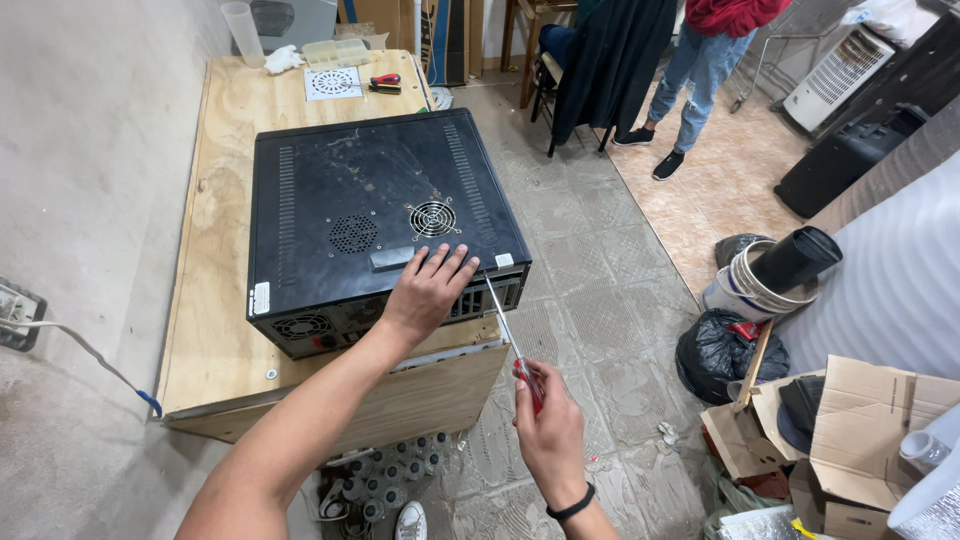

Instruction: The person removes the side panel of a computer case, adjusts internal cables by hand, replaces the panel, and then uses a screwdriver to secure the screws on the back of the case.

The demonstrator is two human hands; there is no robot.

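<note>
A black computer case (385, 225) lay on its side on a plywood bench (215, 350), its near end overhanging toward the person. The left hand (428, 292) rested flat and open on the case's top panel at the near right corner, fingers spread just below a round fan grille (433, 218). The right hand (548, 430) was closed around the red handle of a screwdriver (512, 345), held off the bench edge, nearer and to the right of the case. The shaft slanted up and left, its tip at the case's near right corner, close beside the left hand's fingers.

At the far end of the bench lay a white square grille (332, 83), red-handled pliers (383, 83), a clear parts box (336, 52) and a tall plastic cup (242, 32). A bare grey wall ran along the left, with a socket (20, 312) and a cable (90, 352). The floor was grey tile, turning to orange tile farther right, where another person (705, 70) in jeans stood. At the right were stacked buckets (760, 280), a black bag (720, 350) and torn cardboard boxes (860, 420). Empty jars (385, 480) sat under the bench.
</note>
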